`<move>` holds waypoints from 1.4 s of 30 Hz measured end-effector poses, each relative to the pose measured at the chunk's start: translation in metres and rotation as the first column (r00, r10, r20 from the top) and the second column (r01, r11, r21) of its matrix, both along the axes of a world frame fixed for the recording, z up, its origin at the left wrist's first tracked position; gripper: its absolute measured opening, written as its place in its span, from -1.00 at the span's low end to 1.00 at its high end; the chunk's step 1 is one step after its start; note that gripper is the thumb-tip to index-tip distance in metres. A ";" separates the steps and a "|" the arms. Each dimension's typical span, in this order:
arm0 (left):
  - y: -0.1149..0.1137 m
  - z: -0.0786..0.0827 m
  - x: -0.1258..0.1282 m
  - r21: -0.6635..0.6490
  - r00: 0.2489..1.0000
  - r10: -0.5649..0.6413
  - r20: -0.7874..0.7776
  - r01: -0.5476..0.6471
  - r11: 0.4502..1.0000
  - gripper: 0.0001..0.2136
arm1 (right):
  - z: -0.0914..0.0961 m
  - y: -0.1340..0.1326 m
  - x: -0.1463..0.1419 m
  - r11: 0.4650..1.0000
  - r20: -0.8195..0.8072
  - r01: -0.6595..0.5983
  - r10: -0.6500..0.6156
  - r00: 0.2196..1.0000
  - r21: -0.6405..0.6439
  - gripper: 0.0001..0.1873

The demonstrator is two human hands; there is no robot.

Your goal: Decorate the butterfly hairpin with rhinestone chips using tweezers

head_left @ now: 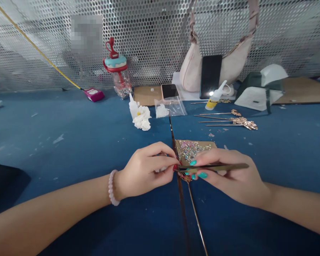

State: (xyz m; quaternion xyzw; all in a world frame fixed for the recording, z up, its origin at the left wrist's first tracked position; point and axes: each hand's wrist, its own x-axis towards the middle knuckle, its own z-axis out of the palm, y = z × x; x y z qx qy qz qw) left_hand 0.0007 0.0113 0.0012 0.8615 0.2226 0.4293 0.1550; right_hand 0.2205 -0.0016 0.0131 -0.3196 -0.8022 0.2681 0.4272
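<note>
Between thumb and fingers, my right hand (229,174) grips a pair of tweezers (224,167), whose tips reach leftward to my left fingertips. My left hand (149,165) is closed in a pinch right at those tips; whatever it pinches is too small and covered to make out. Just under both hands lies a hairpin (194,206), its ornate head partly hidden by my fingers and its long metal stick running toward the table's near edge. A piece of cardboard (212,144) scattered with small coloured rhinestones (189,149) sits behind my fingers.
Several metal hairpins (242,122) lie at the back right, near a glue bottle (214,97). Another bottle (133,106) stands by crumpled white tissue (142,119) and a small plastic bag (176,108). Behind are a phone (210,76), a handbag (189,67), a cup (120,76) and a perforated metal panel (154,28).
</note>
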 end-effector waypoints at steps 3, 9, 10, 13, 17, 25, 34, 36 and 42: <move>0.000 0.001 0.000 -0.012 1.000 -0.024 0.004 0.024 1.000 -0.87 | 0.000 0.001 0.000 1.000 -0.029 0.003 -0.003 1.000 -0.007 -0.96; 0.000 0.000 0.000 -0.035 1.000 -0.016 -0.006 0.016 0.999 -0.86 | 0.000 0.002 -0.001 0.997 -0.040 0.002 -0.005 0.999 -0.077 -0.97; 0.000 0.000 0.000 -0.035 1.000 -0.014 -0.005 0.014 0.999 -0.85 | 0.000 0.002 -0.001 0.996 -0.037 0.002 -0.005 0.999 -0.087 -0.97; 0.000 -0.001 0.000 -0.033 1.000 -0.011 0.001 0.011 0.999 -0.85 | -0.001 0.002 0.000 0.994 -0.040 -0.012 0.008 0.999 -0.107 -0.98; 0.001 -0.001 0.000 -0.041 1.000 -0.012 0.002 0.012 0.999 -0.85 | -0.002 0.002 0.000 0.994 -0.037 -0.017 0.013 0.999 -0.104 -0.98; 0.002 0.002 0.001 -0.059 0.999 -0.026 0.026 0.027 0.998 -0.84 | -0.002 0.001 0.004 0.992 -0.071 -0.028 0.019 0.997 -0.124 -0.95; 0.000 0.003 0.001 -0.073 0.999 -0.034 0.034 0.037 0.997 -0.86 | -0.002 0.002 0.004 0.997 -0.052 -0.006 0.001 0.999 -0.082 -0.98; 0.000 0.002 0.002 -0.069 0.999 -0.041 0.033 0.043 0.997 -0.87 | -0.002 0.002 0.004 0.996 -0.052 -0.024 0.020 0.998 -0.085 -0.99; 0.000 0.001 0.002 -0.059 0.998 -0.048 0.027 0.049 0.997 -0.89 | -0.001 0.001 0.006 0.996 0.013 -0.086 0.086 0.996 -0.025 -0.95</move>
